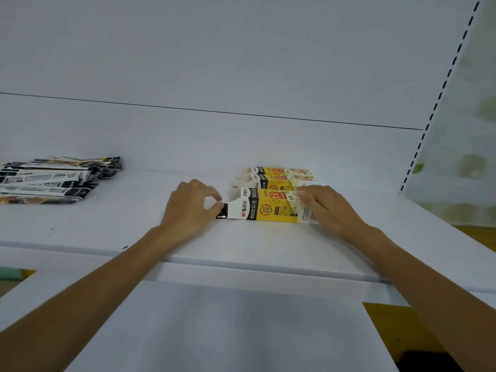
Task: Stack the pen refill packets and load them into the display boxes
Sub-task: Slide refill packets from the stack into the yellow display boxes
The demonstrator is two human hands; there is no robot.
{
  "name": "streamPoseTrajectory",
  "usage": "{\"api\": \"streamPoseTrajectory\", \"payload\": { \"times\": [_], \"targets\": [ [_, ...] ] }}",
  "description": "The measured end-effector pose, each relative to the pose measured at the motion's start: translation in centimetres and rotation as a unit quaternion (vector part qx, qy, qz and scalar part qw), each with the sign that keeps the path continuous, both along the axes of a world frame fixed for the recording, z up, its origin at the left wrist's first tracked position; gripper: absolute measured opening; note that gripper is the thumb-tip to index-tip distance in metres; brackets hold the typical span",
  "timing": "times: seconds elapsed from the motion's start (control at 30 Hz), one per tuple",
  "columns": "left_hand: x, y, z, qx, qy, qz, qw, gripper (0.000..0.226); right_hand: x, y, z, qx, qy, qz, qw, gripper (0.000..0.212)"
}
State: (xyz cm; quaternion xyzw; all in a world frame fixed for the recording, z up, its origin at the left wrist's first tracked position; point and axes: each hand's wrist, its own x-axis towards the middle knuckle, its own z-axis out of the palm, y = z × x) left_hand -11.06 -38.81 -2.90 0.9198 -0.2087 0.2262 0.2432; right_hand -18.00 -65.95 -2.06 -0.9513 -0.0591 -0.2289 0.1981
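Note:
Three yellow-and-white display boxes lie side by side on the white shelf (188, 253). The nearest display box (271, 209) has black packet ends (222, 211) sticking out of its open left end. My left hand (189, 208) pinches those packet ends with thumb and forefinger. My right hand (326, 208) rests on the box's right end, fingers curled over its top. Behind it lie the middle box (271, 182) and the far box (279, 170). A loose pile of black-and-white refill packets (53, 181) sits at the shelf's left.
The shelf's white back panel rises behind the boxes. A slotted upright (440, 95) runs along the right side. The shelf's front edge (241, 267) crosses below my wrists, with a lower white surface beneath it.

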Motion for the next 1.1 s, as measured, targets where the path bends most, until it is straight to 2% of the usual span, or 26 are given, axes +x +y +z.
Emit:
{"api": "streamPoseTrajectory", "payload": {
  "times": [0.13, 0.17, 0.23, 0.27, 0.3, 0.4, 0.47, 0.57, 0.73, 0.8, 0.9, 1.1],
  "targets": [
    [0.4, 0.1, -1.0, 0.081, 0.117, -0.141, 0.980, 0.029, 0.0, 0.2, -0.3, -0.020, -0.008, -0.017, 1.000, 0.043],
    [0.4, 0.2, -1.1, 0.081, 0.113, -0.138, 0.981, 0.038, -0.1, 0.3, -0.3, -0.023, -0.007, -0.020, 1.000, 0.042],
    [0.3, 0.5, -0.8, 0.059, 0.047, -0.076, 0.994, 0.066, -0.3, 0.4, -0.2, -0.024, -0.003, -0.028, 0.999, 0.042],
    [0.1, 0.6, -0.6, 0.044, 0.017, -0.059, 0.997, 0.073, -0.3, 0.4, -0.2, -0.025, -0.001, -0.031, 0.999, 0.042],
    [-0.1, 0.6, -0.4, 0.035, 0.020, -0.071, 0.997, 0.076, -0.2, 0.4, -0.3, -0.025, -0.001, -0.035, 0.999, 0.042],
    [-0.6, 0.4, -0.5, 0.063, 0.126, -0.166, 0.976, 0.081, 0.0, 0.5, -0.5, -0.028, -0.001, -0.048, 0.998, 0.042],
    [-0.6, 0.3, -0.7, 0.054, 0.113, -0.152, 0.980, 0.076, 0.1, 0.4, -0.6, -0.034, -0.003, -0.054, 0.998, 0.041],
    [-0.4, 0.7, -0.4, -0.008, 0.033, -0.070, 0.997, 0.059, -0.1, 0.4, -0.6, -0.041, -0.007, -0.059, 0.997, 0.040],
    [-1.4, -1.1, -0.1, 0.002, 0.202, -0.146, 0.969, 0.062, -0.3, 0.9, -0.3, -0.039, 0.001, -0.072, 0.997, 0.039],
    [-1.6, -1.6, -0.2, 0.008, 0.171, -0.132, 0.976, 0.067, -0.6, 0.9, -0.2, -0.045, 0.009, -0.073, 0.996, 0.039],
    [-1.4, -1.0, 0.1, 0.025, 0.086, -0.068, 0.994, 0.059, -1.1, 0.9, 0.2, -0.051, 0.020, -0.081, 0.995, 0.041],
    [-1.7, -1.0, 0.2, 0.039, 0.192, -0.152, 0.969, 0.047, -1.4, 1.2, 0.3, -0.047, 0.023, -0.088, 0.995, 0.040]
  ]
}}
